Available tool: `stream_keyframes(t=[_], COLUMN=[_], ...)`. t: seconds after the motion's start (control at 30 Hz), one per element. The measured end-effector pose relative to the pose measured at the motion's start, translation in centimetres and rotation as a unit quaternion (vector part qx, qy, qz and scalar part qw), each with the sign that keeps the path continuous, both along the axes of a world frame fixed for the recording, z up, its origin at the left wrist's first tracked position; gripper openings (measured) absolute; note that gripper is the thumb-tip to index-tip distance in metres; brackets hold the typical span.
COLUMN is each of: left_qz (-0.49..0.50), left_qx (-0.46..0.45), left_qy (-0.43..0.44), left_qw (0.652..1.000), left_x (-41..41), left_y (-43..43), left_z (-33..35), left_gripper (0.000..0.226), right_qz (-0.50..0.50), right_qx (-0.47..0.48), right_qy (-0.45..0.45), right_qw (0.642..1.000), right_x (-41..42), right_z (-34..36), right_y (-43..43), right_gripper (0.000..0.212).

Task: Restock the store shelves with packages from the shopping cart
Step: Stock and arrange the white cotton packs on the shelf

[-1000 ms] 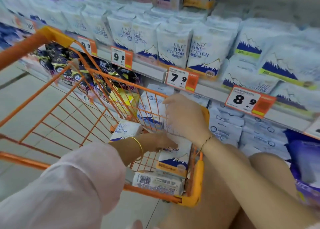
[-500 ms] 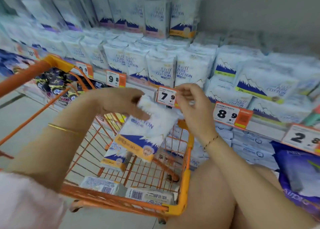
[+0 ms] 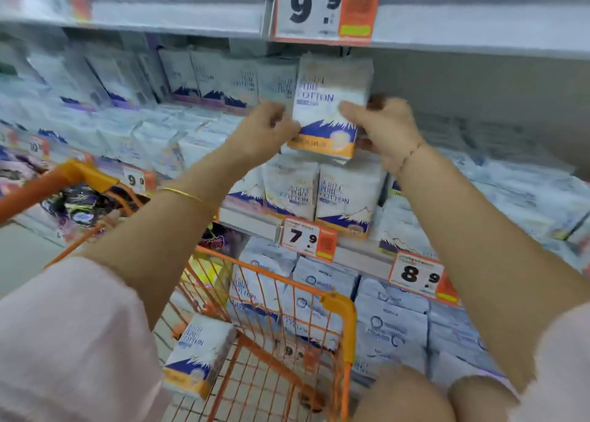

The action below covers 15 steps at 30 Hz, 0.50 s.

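I hold a white "Pure Cotton" package [image 3: 329, 108] with a blue mountain print and orange base upright between both hands, level with the middle shelf. My left hand [image 3: 265, 127] pinches its left edge and my right hand [image 3: 380, 127] grips its right edge. It sits just above a front row of matching packages [image 3: 319, 195] and at the right end of a back row of the same packs [image 3: 220, 80]. Below me is the orange wire shopping cart [image 3: 338, 310]. One more package [image 3: 198, 354] leans inside the cart near its left side.
Shelf edge above [image 3: 479, 28] carries a 9.9 price tag [image 3: 322, 6]. Tags 7.9 [image 3: 303, 238] and 8.9 [image 3: 418, 274] hang on the shelf rail below. To the right of the held pack the back of the shelf is open space [image 3: 463, 92]. My bare knees are at the bottom right.
Both hands have lifted the package from over the cart up to the middle shelf and turned it upright. The view has tilted up toward the shelves.
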<state>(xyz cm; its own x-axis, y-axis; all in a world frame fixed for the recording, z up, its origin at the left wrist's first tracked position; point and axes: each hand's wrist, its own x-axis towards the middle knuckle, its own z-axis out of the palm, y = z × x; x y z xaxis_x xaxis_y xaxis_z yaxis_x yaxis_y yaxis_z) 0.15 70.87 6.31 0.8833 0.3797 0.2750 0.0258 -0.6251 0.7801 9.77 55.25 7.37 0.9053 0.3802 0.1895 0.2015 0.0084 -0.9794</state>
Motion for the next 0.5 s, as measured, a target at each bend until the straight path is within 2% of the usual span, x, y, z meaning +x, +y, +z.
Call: stream_keyframes(t=[0.1, 0.17, 0.23, 0.37, 0.5], left_qz=[0.004, -0.013, -0.017, -0.017, -0.023], left_qx=[0.159, 0.223, 0.237, 0.215, 0.211], left_qy=[0.067, 0.118, 0.156, 0.177, 0.166], left_qw=[0.985, 0.968, 0.959, 0.960, 0.963], left_x=[2.1, 3.4, 4.0, 5.5, 5.9], left_y=[0.3, 0.6, 0.8, 1.4, 1.2], left_z=[-1.2, -1.5, -1.8, -2.7, -2.9], left_gripper=[0.043, 0.047, 0.049, 0.048, 0.041], right_qz=[-0.069, -0.092, -0.115, -0.145, -0.165], right_qx=[-0.025, -0.041, -0.074, -0.191, -0.205], right_qy=[-0.014, -0.052, -0.080, -0.119, -0.098], right_qw=[0.997, 0.993, 0.987, 0.963, 0.960], right_x=[4.1, 6.3, 6.9, 9.0, 10.4], right_z=[-0.2, 0.0, 0.4, -0.1, -1.1], right_y=[3.0, 5.2, 6.4, 7.9, 8.3], right_gripper=[0.024, 0.033, 0.048, 0.046, 0.052])
